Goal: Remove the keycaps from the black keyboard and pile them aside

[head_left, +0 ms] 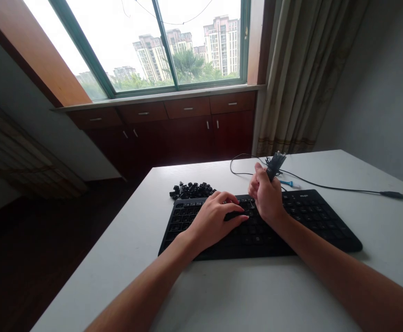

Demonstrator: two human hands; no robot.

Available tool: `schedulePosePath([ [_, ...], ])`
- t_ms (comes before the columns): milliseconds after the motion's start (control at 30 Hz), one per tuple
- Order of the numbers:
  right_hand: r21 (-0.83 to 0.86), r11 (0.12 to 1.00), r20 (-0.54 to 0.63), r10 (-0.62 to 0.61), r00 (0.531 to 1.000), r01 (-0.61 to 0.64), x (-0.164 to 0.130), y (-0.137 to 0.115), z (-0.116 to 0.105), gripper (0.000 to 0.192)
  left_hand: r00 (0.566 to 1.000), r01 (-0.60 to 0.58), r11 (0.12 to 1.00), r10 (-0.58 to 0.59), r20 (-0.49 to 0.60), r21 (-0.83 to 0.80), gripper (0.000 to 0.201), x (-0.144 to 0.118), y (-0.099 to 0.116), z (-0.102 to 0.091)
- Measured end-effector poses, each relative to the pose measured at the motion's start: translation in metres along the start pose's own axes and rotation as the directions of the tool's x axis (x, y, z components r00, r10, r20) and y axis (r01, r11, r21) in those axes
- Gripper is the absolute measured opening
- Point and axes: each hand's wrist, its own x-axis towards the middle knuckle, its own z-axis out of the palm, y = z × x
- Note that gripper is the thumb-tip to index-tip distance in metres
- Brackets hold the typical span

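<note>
**Hands on the keyboard**

Left hand (218, 216) lies flat and open, pinning the black keyboard (312, 221) to the counter (249, 295). Right hand (267, 196) is fisted around a dark brush (275, 165), bristles up, over the middle keys. Loose keycaps (192, 190) sit just beyond the left hand. Best bet: steady pressure, short strokes.

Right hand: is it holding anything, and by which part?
Yes. The right hand grips a dark tool by its lower end, the top sticking up above the fingers. The left hand holds nothing; it rests flat on the keyboard.
</note>
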Motion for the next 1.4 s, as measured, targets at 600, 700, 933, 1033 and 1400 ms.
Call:
schedulePosePath([
  [600, -0.033, 0.997, 0.077, 0.071, 0.995, -0.069, -0.001, -0.005, -0.001, 0.047, 0.938, 0.322, 0.888, -0.252, -0.239, 0.327, 0.015, -0.003, -0.066, -0.029],
  [700, -0.042, 0.997, 0.084, 0.073, 0.994, -0.07, -0.001, -0.006, -0.001, 0.048, 0.937, 0.329, 0.879, -0.258, -0.238, 0.345, 0.017, -0.003, -0.068, -0.031],
  [933, -0.052, 0.995, 0.081, 0.089, 0.993, -0.085, -0.001, -0.007, -0.002, 0.048, 0.93, 0.353, 0.854, -0.274, -0.246, 0.382, 0.019, -0.005, -0.073, -0.039],
  [1033, -0.048, 0.994, 0.085, 0.101, 0.991, -0.097, 0.001, -0.008, -0.002, 0.049, 0.931, 0.353, 0.853, -0.277, -0.239, 0.385, 0.019, -0.005, -0.072, -0.04],
  [1400, -0.059, 0.977, 0.163, 0.21, 0.964, -0.203, 0.009, -0.026, -0.005, 0.044, 0.975, 0.15, 0.955, -0.1, -0.2, 0.257, 0.018, 0.0, -0.037, -0.028],
])
